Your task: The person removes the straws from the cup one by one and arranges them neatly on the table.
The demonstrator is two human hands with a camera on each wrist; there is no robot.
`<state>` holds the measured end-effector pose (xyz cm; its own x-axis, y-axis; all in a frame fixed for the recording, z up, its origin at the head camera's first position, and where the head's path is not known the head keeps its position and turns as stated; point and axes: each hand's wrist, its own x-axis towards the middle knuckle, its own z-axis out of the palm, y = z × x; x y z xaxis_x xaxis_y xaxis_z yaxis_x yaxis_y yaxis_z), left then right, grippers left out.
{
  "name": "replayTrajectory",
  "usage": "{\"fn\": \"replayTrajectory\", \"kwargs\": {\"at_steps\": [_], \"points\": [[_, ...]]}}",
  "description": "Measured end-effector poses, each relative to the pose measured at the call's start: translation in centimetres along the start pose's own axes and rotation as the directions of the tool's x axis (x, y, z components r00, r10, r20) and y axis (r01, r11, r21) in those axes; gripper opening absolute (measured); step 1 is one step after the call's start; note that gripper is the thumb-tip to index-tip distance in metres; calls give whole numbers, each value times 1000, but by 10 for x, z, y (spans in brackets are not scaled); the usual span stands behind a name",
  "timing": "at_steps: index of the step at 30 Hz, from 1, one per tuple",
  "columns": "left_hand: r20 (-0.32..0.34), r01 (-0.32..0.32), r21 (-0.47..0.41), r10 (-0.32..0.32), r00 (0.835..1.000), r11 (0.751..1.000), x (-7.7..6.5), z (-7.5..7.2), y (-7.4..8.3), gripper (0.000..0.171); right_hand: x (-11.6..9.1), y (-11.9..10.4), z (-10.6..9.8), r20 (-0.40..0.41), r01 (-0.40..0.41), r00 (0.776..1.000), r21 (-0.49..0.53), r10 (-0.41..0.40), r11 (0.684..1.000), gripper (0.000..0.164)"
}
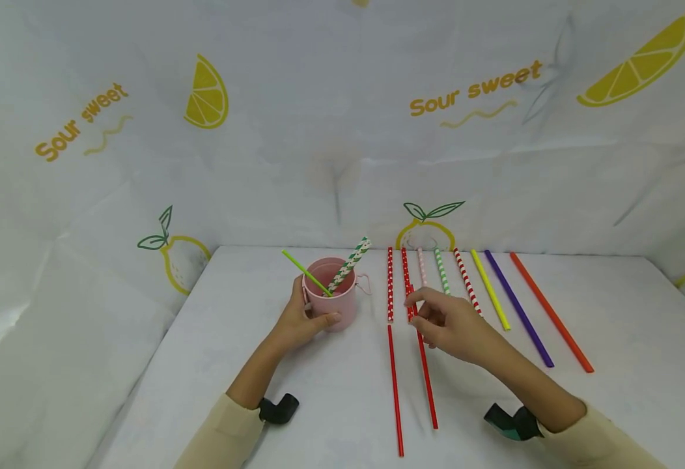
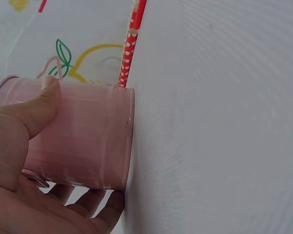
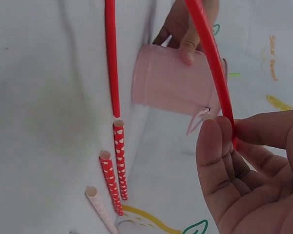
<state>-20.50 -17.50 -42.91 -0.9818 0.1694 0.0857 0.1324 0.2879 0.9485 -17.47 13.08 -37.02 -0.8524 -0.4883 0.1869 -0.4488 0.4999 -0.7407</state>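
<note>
My left hand (image 1: 301,324) grips a pink metal bucket (image 1: 342,311) by its side, with the thumb across the front. A thin bright green straw (image 1: 306,272) and green-patterned white paper straws (image 1: 351,262) lean inside the bucket. In the right wrist view, my right hand (image 3: 254,170) pinches a plain red straw (image 3: 212,53) between thumb and fingers, near one end. That straw is raised above the table and slants toward me. Another plain red straw (image 1: 396,391) lies on the table between my hands, its far end close to a red heart-patterned paper straw (image 1: 390,284).
To the right lie a second red patterned straw (image 1: 405,264), a pink one (image 1: 421,264), a green-striped one (image 1: 441,270), a red-striped one (image 1: 467,280), and yellow (image 1: 491,290), purple (image 1: 518,306) and orange (image 1: 550,311) straws. A white lemon-print sheet (image 1: 319,130) hangs behind the table.
</note>
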Motion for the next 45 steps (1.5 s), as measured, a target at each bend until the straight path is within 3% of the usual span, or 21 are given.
{"fn": "replayTrajectory", "kwargs": {"at_steps": [5, 13, 15, 22, 38, 45], "points": [[-6, -6, 11, 6, 1000, 1000, 1, -1, -7, 94, -4, 7, 9, 137, -42, 989, -38, 47, 998, 9], [-2, -10, 9, 10, 1000, 1000, 2, -1, -9, 95, -6, 23, 25, 262, -51, 962, -113, 79, 992, 12], [0, -5, 8, 5, 1000, 1000, 2, -1, -7, 96, -6, 25, 27, 264, -48, 961, -113, 77, 992, 14], [23, 7, 3, -7, 1000, 1000, -13, -3, 30, 91, -5, 31, 30, 254, -35, 965, -126, 66, 991, 16], [15, -10, 1, 10, 1000, 1000, -13, -2, 30, 91, -3, 39, 31, 229, -41, 971, -141, 72, 989, 14], [14, -7, 3, 7, 1000, 1000, -15, -2, 32, 91, 3, 35, 21, 221, -96, 968, -110, 118, 989, 7]]}}
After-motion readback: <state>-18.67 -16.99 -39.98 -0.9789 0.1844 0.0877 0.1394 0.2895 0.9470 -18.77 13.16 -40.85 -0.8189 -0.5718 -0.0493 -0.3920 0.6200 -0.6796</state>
